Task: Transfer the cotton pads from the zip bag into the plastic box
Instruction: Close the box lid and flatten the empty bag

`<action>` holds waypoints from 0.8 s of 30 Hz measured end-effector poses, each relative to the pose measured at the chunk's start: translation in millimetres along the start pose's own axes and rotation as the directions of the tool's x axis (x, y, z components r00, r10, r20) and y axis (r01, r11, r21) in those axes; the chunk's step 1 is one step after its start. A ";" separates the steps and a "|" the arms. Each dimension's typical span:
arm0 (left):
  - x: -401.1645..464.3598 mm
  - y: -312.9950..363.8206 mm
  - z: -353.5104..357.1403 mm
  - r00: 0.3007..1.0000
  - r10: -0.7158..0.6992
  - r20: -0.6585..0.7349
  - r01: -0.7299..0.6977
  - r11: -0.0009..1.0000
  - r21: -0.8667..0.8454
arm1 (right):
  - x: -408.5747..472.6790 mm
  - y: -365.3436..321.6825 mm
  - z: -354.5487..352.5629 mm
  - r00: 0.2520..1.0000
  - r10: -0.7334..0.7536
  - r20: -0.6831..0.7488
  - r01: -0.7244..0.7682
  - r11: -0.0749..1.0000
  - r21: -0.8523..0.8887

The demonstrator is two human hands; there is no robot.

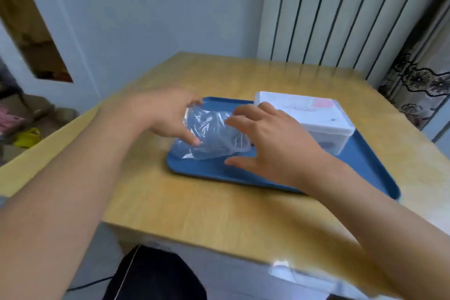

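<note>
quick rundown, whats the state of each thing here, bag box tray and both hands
zip bag: crumpled, lying on the tray
plastic box: lid on, standing on the tray
tray: flat on the table
left hand: holds the bag's left end
right hand: fingers spread, at the bag

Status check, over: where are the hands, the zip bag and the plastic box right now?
Left hand grips zip bag on blue tray. Right hand open, fingers at the bag. Plastic box lid closed, beside bag. Nothing in the way.

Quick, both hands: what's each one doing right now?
Left hand: gripping the zip bag.
Right hand: open, fingers spread at the bag; contact unclear.
</note>
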State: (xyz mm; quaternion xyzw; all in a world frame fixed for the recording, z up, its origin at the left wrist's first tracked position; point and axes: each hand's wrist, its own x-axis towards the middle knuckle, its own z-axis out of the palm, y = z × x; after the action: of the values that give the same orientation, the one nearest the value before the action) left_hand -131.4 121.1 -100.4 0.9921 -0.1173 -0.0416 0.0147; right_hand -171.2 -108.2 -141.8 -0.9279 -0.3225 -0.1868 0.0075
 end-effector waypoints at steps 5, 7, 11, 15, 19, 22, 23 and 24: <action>-58.0 -50.5 29.2 0.933 -0.063 -0.355 -0.086 0.917 -0.390 | 34.3 -42.3 7.8 0.998 0.037 0.057 -0.040 0.998 0.054; -104.0 -84.2 40.3 0.868 -0.146 -0.475 -0.095 0.890 -0.446 | 48.6 -85.9 6.4 0.998 0.016 -0.064 -0.003 0.980 0.199; -212.4 -164.4 83.8 0.742 -0.290 -0.604 -0.031 0.886 -0.463 | 52.8 -212.2 0.4 0.935 -0.183 -0.304 0.302 0.859 0.413; -306.9 -226.7 151.4 0.683 -0.499 -0.533 0.113 0.794 -0.598 | 26.4 -344.5 52.3 0.870 -0.390 -0.302 0.487 0.775 0.401; -370.6 -268.2 280.6 0.618 -0.707 -0.343 0.366 0.645 -0.671 | 9.8 -430.5 172.5 0.841 -0.503 0.199 0.303 0.742 0.597; -380.7 -251.5 374.9 0.591 -0.791 -0.158 0.486 0.506 -0.712 | 0.5 -441.6 239.9 0.755 -0.445 0.481 0.099 0.803 0.588; -386.0 -244.3 399.3 0.542 -0.832 -0.122 0.535 0.453 -0.713 | -1.9 -448.6 258.3 0.683 -0.450 0.576 0.066 0.823 0.564; -387.6 -237.8 424.4 0.504 -0.857 -0.108 0.559 0.418 -0.716 | -3.0 -450.5 270.7 0.586 -0.449 0.674 0.042 0.848 0.529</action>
State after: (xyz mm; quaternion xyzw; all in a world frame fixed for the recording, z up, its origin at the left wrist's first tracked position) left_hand -488.4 434.7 -501.7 0.8582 0.3564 0.1584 0.3336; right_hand -351.7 283.1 -442.7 -0.8297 -0.4571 0.3150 0.0593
